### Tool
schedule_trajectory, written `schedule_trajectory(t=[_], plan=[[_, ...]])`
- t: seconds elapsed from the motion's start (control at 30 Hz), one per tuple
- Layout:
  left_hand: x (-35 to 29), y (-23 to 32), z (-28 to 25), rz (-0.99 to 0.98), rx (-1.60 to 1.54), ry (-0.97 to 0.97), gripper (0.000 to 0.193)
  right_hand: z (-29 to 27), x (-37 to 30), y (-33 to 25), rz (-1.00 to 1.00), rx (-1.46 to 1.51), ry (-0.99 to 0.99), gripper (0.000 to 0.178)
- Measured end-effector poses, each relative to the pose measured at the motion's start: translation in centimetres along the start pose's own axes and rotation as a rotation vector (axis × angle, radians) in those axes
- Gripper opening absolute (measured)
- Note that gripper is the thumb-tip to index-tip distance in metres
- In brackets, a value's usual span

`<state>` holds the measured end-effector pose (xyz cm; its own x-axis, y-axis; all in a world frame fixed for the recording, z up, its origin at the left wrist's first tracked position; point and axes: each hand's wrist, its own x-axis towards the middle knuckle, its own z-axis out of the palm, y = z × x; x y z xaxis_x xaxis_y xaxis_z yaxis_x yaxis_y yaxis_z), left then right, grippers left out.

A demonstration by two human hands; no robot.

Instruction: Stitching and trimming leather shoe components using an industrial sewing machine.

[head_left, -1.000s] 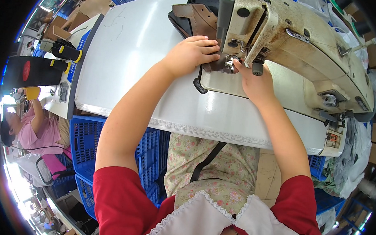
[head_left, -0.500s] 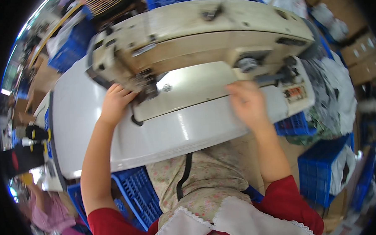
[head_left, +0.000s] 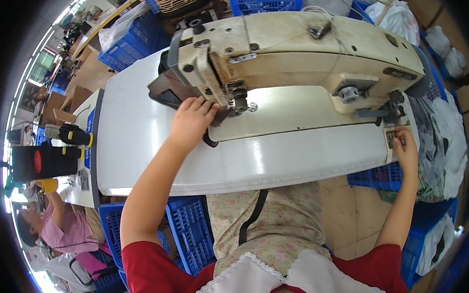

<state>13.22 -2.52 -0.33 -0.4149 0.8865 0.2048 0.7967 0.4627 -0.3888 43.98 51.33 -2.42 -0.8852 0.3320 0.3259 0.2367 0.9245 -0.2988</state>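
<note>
A cream sewing machine (head_left: 313, 38) stands on a white tabletop (head_left: 140, 145). Left of its needle and presser foot (head_left: 237, 99), a dark brown piece of material (head_left: 170, 90) sticks up, part of it behind the machine head. My left hand (head_left: 191, 122) grips the near edge of this piece close to the presser foot, its fingers bent over it. Over at the table's right corner, my right hand (head_left: 407, 149) has its fingers curled at a small recessed tray (head_left: 391, 138). What those fingertips hold, if anything, is too small to make out.
Blue crates stand under the table (head_left: 188, 232) and behind it (head_left: 133, 41). Grey and white bagged material (head_left: 443, 137) hangs close to the right side. At far left a person in pink (head_left: 73, 227) sits at another machine (head_left: 46, 160).
My right hand has gone from the machine bed's front edge to the recessed tray on the right. My left hand stays by the presser foot. The whole view has shifted and become sharper.
</note>
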Motion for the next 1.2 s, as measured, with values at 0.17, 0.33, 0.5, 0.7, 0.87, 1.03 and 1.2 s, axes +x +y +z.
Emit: schedule_trajectory(t=[0.17, 0.33, 0.5, 0.7, 0.87, 1.03, 1.2], plan=[[-0.7, 4.0, -1.1, -0.087, 0.157, -0.079, 0.04, 0.6, -0.7, -14.1, 0.499, 1.275, 0.194, 0.019], [-0.9, 5.2, -0.2, -0.181, 0.16, -0.086, 0.04, 4.5, 0.3, -31.6, 0.583, 2.1, -0.602, 0.036], [0.2, 6.0, -1.1, -0.278, -0.089, -0.153, 0.047, 8.8, 3.7, -43.6, -0.082, 1.369, -0.123, 0.073], [-0.6, 6.4, 3.3, -0.269, 0.087, -0.136, 0.048, 11.8, 6.0, -47.9, -0.183, 0.973, 0.386, 0.085], [-0.6, 6.8, 4.3, -0.238, 0.193, -0.119, 0.049, 13.3, 6.4, -47.1, -0.208, 1.441, 0.322, 0.058], [-0.6, 5.6, 0.3, -0.319, -0.081, -0.036, 0.035, 12.0, 6.2, -42.6, -0.284, 1.214, 0.23, 0.029], [-8.2, 1.2, 0.2, -0.383, -0.02, -0.122, 0.046, 8.4, 4.1, -39.5, -0.218, 0.82, -0.208, 0.033]])
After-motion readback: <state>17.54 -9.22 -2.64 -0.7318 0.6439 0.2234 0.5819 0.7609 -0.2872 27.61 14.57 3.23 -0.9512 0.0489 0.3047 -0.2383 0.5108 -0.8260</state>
